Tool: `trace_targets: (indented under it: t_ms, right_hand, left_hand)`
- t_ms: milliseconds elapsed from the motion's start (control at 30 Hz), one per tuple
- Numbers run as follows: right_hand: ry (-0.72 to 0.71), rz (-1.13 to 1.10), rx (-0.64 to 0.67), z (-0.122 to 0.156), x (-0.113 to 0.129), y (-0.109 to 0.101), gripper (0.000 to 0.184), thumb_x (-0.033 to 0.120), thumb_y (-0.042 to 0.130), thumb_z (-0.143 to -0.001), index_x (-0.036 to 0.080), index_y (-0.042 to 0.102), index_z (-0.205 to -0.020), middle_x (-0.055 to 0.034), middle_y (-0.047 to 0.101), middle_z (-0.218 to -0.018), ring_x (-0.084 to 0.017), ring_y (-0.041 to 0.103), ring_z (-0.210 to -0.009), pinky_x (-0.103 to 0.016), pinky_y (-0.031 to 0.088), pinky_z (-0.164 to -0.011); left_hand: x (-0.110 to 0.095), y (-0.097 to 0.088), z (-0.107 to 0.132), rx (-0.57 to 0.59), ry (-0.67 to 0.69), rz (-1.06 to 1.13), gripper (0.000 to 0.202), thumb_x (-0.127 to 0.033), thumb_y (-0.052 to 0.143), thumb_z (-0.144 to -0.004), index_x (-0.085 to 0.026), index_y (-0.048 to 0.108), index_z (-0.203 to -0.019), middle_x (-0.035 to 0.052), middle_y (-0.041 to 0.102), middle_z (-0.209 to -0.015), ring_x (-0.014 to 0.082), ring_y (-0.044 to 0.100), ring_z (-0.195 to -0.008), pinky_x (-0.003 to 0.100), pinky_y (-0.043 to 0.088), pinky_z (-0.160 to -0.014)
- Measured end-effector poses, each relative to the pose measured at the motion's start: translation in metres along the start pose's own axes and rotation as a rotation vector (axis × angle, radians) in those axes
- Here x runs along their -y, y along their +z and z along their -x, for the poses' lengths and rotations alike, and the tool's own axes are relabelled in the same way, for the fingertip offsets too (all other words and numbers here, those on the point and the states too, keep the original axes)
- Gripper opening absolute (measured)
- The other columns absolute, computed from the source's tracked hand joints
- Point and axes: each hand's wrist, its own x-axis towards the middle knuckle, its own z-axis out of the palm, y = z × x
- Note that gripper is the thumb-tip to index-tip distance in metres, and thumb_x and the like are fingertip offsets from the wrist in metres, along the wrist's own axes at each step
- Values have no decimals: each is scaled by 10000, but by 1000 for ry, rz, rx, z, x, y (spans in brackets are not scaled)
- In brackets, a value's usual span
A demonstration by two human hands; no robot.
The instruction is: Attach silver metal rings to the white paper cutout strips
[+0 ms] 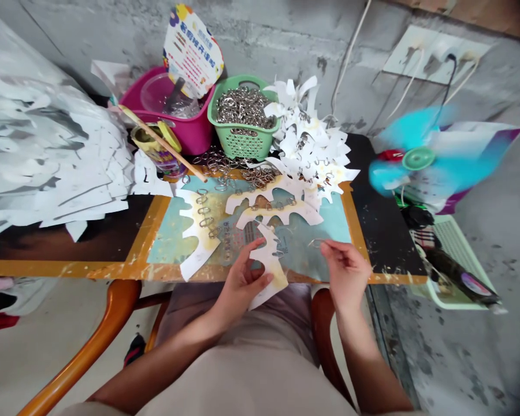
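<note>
My left hand grips a white cut-out piece, with thumb and fingers on its left side, near the table's front edge. Yellowish patches and a few small metal rings show on that piece. To its right, my right hand pinches a small metal ring at the fingertips, apart from the piece. Another cut-out piece lies to the left with several oval rings along it. Beyond my hands, two curved cut-out pieces carry more rings.
Loose metal rings lie before a green basket full of rings. Beside it are a magenta bin, a can with a stick and piled white pieces. A large white stack fills the left; a fan spins at right.
</note>
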Motion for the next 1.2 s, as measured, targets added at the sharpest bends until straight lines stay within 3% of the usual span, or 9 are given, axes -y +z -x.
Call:
trace_targets:
  t_ms: [67,133,267,333,433,533,700,1033,1200]
  right_hand:
    - [-22,-108,-162,-13,-2,0,146,264,807,-746,198,739,-857,-4,711,-750,-130,637,-656,-285,531,-686]
    - [2,-235,-209,-22,-3,2,173,247,824,-718,192,728,-851,-3,715,-770,-127,647,-665,-292,533,-697]
    - [173,-344,24,-25,-6,14,177,260,822,-708,190,725,-838,-13,723,-756,-139,652,-646,-310,533,-670]
    - [234,-350,137,-22,-7,22,172,278,816,-717,199,730,-844,-13,727,-754,-141,653,-655,-311,533,-678]
    - [270,-320,226,-17,-7,35,173,302,815,-718,207,741,-843,-3,718,-724,-137,642,-645,-295,529,-673]
    - [276,-259,317,-12,-4,46,156,304,813,-713,212,752,-824,7,709,-697,-125,621,-619,-269,522,-641]
    - [310,-159,483,-4,-4,57,160,336,801,-714,215,758,-808,2,711,-681,-134,616,-600,-260,529,-586]
    - [372,-164,605,13,-4,72,185,379,777,-745,212,738,-816,-7,731,-692,-168,694,-611,-293,582,-624]
    - [173,-19,596,20,-5,74,137,338,699,-825,208,725,-860,-26,747,-752,-178,718,-674,-288,577,-657]
  left_hand:
    - [-1,-5,2,24,-11,17,786,-297,791,-760,-322,404,-1443,44,641,-1185,59,587,-649,170,487,-572]
    - [-2,-12,4,31,-1,13,808,-258,792,-754,-349,402,-1455,55,611,-1283,25,543,-591,144,448,-520]
    - [-6,-30,8,58,44,71,996,-187,787,-714,-476,258,-1506,54,428,-1526,83,641,-771,225,541,-699]
    - [-10,-39,12,106,-53,104,942,-184,743,-729,-415,288,-1520,74,534,-1435,126,660,-777,262,550,-709]
    - [-17,-47,17,119,-179,132,799,-192,680,-722,-266,436,-1478,83,693,-1182,188,678,-796,240,515,-644]
    - [-21,-51,21,70,-171,143,769,-180,652,-679,-221,507,-1432,79,724,-1124,243,683,-929,242,503,-686]
    - [-23,-57,17,51,-116,193,709,-164,610,-609,-164,628,-1317,97,723,-1169,236,682,-885,233,479,-614]
    - [-17,-70,6,52,-185,343,750,-168,584,-557,-83,630,-1301,149,716,-1151,278,677,-987,322,521,-853]
    - [-19,-69,5,69,-199,351,789,-179,585,-555,-70,597,-1336,161,710,-1158,260,678,-958,307,523,-824]
